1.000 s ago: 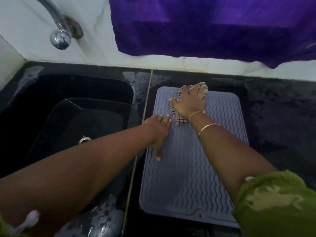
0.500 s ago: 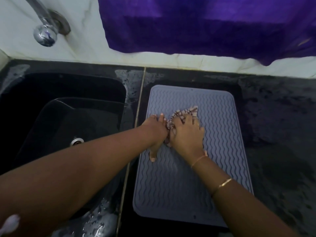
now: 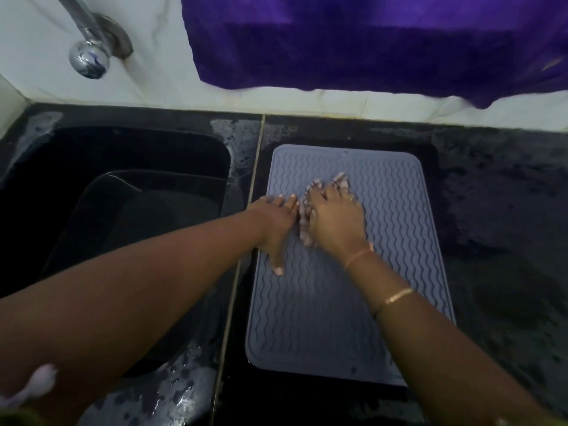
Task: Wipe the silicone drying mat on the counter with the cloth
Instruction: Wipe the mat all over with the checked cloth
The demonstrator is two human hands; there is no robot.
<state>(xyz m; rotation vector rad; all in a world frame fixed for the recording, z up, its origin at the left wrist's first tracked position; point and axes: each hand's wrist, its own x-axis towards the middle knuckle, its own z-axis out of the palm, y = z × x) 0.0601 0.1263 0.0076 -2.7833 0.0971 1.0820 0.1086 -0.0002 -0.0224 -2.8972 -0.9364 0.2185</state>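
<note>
A grey silicone drying mat [image 3: 396, 229] with wavy ridges lies flat on the black counter [image 3: 498, 229], right of the sink. My right hand [image 3: 333, 221] presses a checked cloth [image 3: 305, 222] down on the mat's upper middle; the cloth is blurred and mostly hidden under the palm, its edges showing at the fingertips and along the thumb side. My left hand [image 3: 276, 224] lies flat on the mat's left edge, fingers straight and the thumb pointing back toward me, right beside the cloth.
A black sink [image 3: 123, 192] sits left of the mat, with a chrome tap [image 3: 89, 56] above it. Water spots cover the sink rim [image 3: 172, 392]. A purple cloth [image 3: 368, 41] hangs on the white wall behind the counter.
My right hand dragged the cloth from the mat's far edge toward me to the left hand, then slid it slightly away again. The left hand stayed on the mat's left edge.
</note>
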